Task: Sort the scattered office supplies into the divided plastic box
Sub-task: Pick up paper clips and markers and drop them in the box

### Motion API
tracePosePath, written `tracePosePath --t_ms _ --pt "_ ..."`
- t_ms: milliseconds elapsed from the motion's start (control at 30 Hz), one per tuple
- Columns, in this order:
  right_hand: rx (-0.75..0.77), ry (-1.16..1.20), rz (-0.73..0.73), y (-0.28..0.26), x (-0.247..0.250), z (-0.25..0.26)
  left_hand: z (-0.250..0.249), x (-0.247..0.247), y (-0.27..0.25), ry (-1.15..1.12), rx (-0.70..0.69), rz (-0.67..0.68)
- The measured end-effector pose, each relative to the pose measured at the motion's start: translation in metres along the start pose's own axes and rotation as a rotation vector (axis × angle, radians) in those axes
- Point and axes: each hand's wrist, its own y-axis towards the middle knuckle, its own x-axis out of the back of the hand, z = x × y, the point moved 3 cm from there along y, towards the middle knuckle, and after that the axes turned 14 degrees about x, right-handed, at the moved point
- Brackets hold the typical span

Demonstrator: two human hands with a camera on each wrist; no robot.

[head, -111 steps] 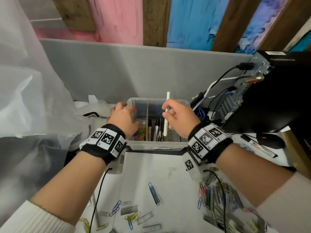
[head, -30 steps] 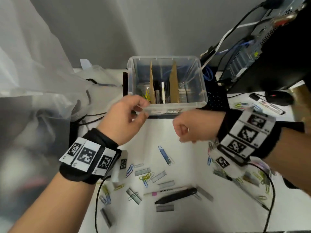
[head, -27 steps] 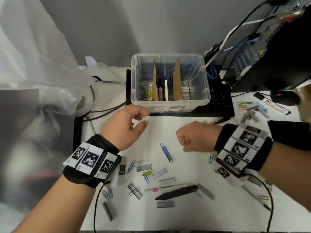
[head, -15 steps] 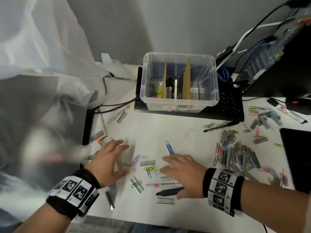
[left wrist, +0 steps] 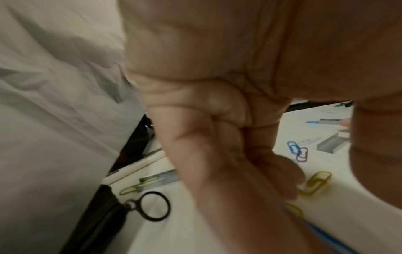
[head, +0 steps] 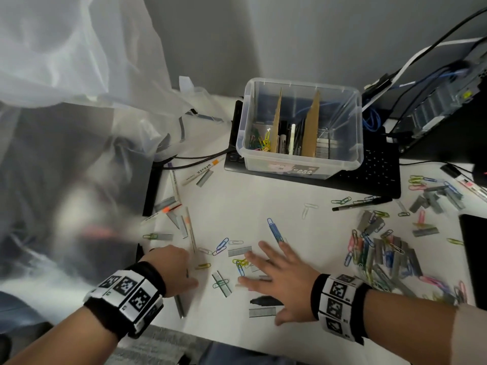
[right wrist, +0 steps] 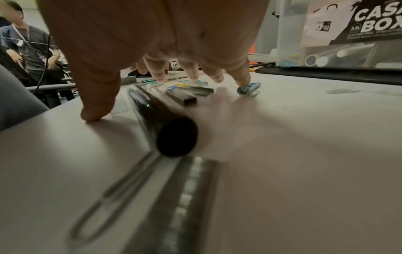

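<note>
Desk layout: box at back, loose supplies in front.

Divided plastic box [head: 300, 164] sits at the far centre of the table [head: 263, 201], on a keyboard [head: 374, 172]. In its left compartment, paper clips [head: 259, 142]; in the middle, pens [head: 288, 137]. Computer tower [head: 448, 101] right of the box. Heap of clips and staple strips [head: 382, 254] at right. Left hand [head: 174, 270] and right hand [head: 284, 277] near the front edge, a stapled clip [head: 221, 283] between them.

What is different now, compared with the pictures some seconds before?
Both hands came back from the plastic box down to the table. The right hand, which let its white pen go into the box, now lies spread over the clips; the left hand is curled. The box did not move.
</note>
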Motion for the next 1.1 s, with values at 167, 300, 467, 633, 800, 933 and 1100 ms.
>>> tracePosePath --t_ms 167,300,467,633,800,933,1100 --pt "0.020 -0.003 -0.039 0.003 0.000 0.002 -0.010 -0.003 0.002 0.016 0.023 0.037" --pt "0.017 -0.001 -0.020 0.005 -0.001 0.006 -0.013 -0.008 0.005 -0.003 0.039 0.044" --pt "0.022 -0.063 -0.084 0.006 -0.001 0.005 -0.009 -0.015 0.013 -0.106 0.066 0.003" --pt "-0.013 -0.112 -0.126 0.007 -0.002 -0.010 -0.011 0.004 0.020 -0.312 0.053 -0.153" --pt "-0.128 -0.079 -0.134 0.007 0.009 -0.037 -0.008 0.017 0.033 -0.529 0.057 -0.358" --pt "-0.137 0.016 -0.129 0.010 0.019 -0.036 0.005 0.015 0.032 -0.697 0.140 -0.455" --pt "0.103 0.020 -0.130 0.036 0.033 -0.007 0.015 -0.009 0.040 -0.746 0.299 -0.315"
